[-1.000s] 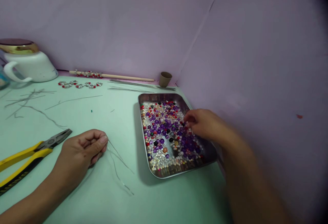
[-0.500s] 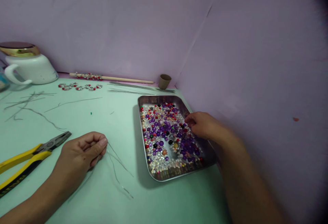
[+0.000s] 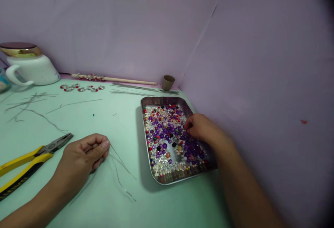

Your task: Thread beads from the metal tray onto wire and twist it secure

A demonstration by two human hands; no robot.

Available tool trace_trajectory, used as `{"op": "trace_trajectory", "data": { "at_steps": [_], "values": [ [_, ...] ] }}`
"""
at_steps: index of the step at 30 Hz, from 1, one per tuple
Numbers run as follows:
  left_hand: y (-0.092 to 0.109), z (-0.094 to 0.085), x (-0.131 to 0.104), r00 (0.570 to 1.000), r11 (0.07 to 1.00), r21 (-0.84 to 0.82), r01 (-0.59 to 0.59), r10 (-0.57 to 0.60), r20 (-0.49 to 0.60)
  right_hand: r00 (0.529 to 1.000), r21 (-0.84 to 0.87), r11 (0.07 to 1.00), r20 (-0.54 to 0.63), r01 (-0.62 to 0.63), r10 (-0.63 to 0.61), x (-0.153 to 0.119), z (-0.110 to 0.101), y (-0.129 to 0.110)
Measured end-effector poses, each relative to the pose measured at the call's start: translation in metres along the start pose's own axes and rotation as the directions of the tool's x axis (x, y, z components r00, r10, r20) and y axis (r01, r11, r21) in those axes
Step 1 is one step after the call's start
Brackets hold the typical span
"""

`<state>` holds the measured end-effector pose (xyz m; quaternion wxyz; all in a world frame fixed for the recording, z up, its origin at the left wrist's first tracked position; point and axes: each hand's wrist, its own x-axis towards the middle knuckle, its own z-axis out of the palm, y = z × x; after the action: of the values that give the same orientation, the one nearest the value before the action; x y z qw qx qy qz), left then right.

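Note:
Thin silver wire point(image 3: 116, 172) is pinched between the thumb and fingers of my left hand point(image 3: 87, 151), its loose ends spreading out over the green table. Inside the metal tray point(image 3: 180, 180) lies a mix of beads point(image 3: 167, 130), purple, clear, red, black and cream. My right hand point(image 3: 199, 127) reaches over the tray's right side, fingertips closed together down among the beads. Whether a bead is between those fingertips is hidden. Yellow-and-black pliers point(image 3: 39, 158) rest beside my left hand, jaws towards the back.
Cut wires point(image 3: 32, 99) are scattered at the left, and straight wires point(image 3: 141, 89) lie behind the tray. A white mug point(image 3: 36, 70), a wooden stick point(image 3: 125, 80) wound with beads, a beaded wire chain point(image 3: 82, 88) and a small brown cup point(image 3: 168, 82) line the purple wall.
My right hand has shifted slightly left and lower into the beads. My left hand keeps its pinch on the wire in the same place.

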<state>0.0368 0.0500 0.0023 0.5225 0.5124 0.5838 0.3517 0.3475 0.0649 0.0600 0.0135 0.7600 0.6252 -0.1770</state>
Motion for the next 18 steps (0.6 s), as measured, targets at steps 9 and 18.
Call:
{"op": "trace_trajectory", "data": {
  "at_steps": [9,18],
  "values": [
    [0.0,-0.001,-0.0008,1.0,1.0,0.003,-0.012,0.012,-0.001,0.999,-0.097,0.994,0.002,0.038,-0.038,0.0054,0.0053,-0.0002],
    [-0.002,-0.0013,-0.0002,1.0,1.0,-0.014,0.004,-0.004,-0.006,0.997,-0.122,0.99,0.045,0.068,-0.063,-0.0018,0.0032,-0.0062]
  ]
}}
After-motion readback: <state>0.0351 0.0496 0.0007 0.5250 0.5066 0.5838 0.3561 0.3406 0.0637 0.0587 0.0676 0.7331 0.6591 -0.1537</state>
